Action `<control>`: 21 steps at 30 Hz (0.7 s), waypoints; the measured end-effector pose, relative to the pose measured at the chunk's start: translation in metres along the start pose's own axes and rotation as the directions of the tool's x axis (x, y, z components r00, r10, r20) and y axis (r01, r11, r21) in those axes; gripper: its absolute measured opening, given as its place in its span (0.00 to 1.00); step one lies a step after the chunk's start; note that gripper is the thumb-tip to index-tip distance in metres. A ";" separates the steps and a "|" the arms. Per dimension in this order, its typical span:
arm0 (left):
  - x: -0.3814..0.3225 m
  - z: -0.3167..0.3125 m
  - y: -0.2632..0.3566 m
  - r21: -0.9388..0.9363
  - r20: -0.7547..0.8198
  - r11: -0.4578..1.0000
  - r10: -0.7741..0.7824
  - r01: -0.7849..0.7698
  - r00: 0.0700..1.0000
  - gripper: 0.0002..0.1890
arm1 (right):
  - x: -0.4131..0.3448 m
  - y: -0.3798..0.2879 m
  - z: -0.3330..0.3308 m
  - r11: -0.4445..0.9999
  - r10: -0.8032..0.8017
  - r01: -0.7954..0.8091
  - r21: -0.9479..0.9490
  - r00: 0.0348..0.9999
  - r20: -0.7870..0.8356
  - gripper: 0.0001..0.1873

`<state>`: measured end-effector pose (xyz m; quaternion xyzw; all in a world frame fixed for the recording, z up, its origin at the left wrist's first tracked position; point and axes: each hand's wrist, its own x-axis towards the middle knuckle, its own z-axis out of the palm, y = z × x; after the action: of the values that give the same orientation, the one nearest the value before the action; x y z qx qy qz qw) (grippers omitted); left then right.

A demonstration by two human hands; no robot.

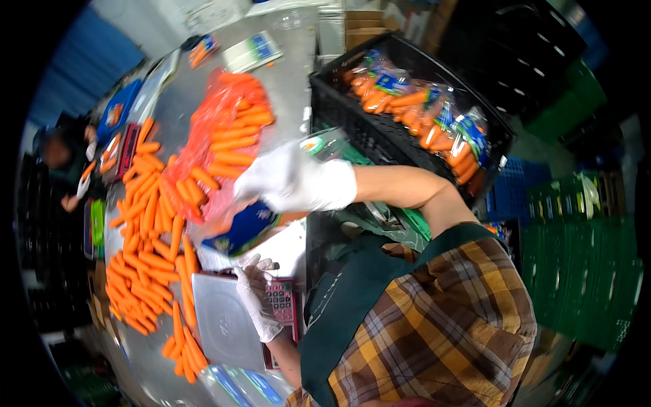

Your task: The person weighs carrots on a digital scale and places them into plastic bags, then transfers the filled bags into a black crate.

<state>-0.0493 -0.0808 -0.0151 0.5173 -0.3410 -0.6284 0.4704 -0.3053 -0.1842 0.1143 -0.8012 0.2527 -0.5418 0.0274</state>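
Observation:
My right hand, in a blurred white glove, grips a clear plastic bag with a blue printed panel above the table. Beside it lies a red mesh-like bag with carrots showing. My left hand, also in a white glove, is over the edge of a scale's metal pan and its red keypad. A small dark thing shows at its fingers; whether it is held is unclear. A heap of loose carrots spreads beyond the scale. Flat printed bags lie by the pan.
A black crate with bagged carrots stands at upper right. Another stack of printed bags and a small carrot pack lie on the metal table. Across it, a person in gloves holds a carrot. Green crates are stacked right.

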 end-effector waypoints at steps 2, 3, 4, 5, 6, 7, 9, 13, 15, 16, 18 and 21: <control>0.023 0.012 -0.012 0.057 0.118 0.997 -0.056 0.050 0.991 0.35 | -0.010 0.008 -0.064 0.984 0.052 -0.064 -0.166 0.996 -0.076 0.08; 0.030 0.017 -0.017 0.053 0.164 0.997 -0.066 0.058 0.984 0.33 | -0.017 0.013 -0.089 0.959 0.068 -0.094 -0.268 0.992 -0.103 0.08; 0.040 0.024 -0.025 0.053 0.187 0.993 -0.113 0.105 0.976 0.33 | -0.019 0.007 -0.121 0.923 0.100 -0.132 -0.361 0.989 -0.106 0.10; 0.063 0.003 -0.021 0.072 0.212 0.987 -0.157 0.145 0.964 0.32 | -0.017 0.001 -0.120 0.874 0.132 -0.178 -0.452 0.983 -0.130 0.11; 0.067 0.010 -0.020 0.061 0.225 0.985 -0.172 0.162 0.959 0.28 | -0.022 0.007 -0.139 0.853 0.133 -0.173 -0.493 0.984 -0.115 0.09; 0.072 0.016 -0.020 0.080 0.234 0.984 -0.172 0.158 0.957 0.27 | -0.031 0.017 -0.159 0.832 0.139 -0.179 -0.525 0.984 -0.115 0.07; 0.080 0.031 -0.021 0.108 0.234 0.984 -0.162 0.139 0.959 0.24 | -0.044 0.028 -0.191 0.787 0.305 -0.414 -0.457 0.906 -0.295 0.04; 0.086 0.080 -0.017 0.135 0.225 0.975 -0.201 0.174 0.953 0.22 | -0.087 0.089 -0.263 0.613 0.479 -0.644 -0.458 0.764 -0.433 0.06; 0.089 0.098 -0.016 0.143 0.220 0.975 -0.197 0.168 0.956 0.22 | -0.092 0.118 -0.287 0.544 0.576 -0.713 -0.443 0.700 -0.421 0.08; 0.090 0.104 -0.013 0.150 0.216 0.974 -0.198 0.167 0.956 0.22 | -0.106 0.153 -0.300 0.489 0.483 -0.588 -0.644 0.797 -0.361 0.09; 0.096 0.113 -0.015 0.178 0.219 0.969 -0.209 0.172 0.953 0.21 | -0.125 0.210 -0.318 0.315 0.577 -0.603 -0.733 0.735 -0.357 0.12; 0.107 0.122 -0.021 0.222 0.192 0.962 -0.202 0.158 0.960 0.21 | -0.154 0.275 -0.339 0.071 0.474 -0.384 -0.921 0.825 -0.308 0.15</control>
<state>-0.1752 -0.1820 -0.0407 0.5216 -0.4033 -0.6822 0.3161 -0.7512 -0.2788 0.0342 -0.5480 0.7522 -0.2030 -0.3045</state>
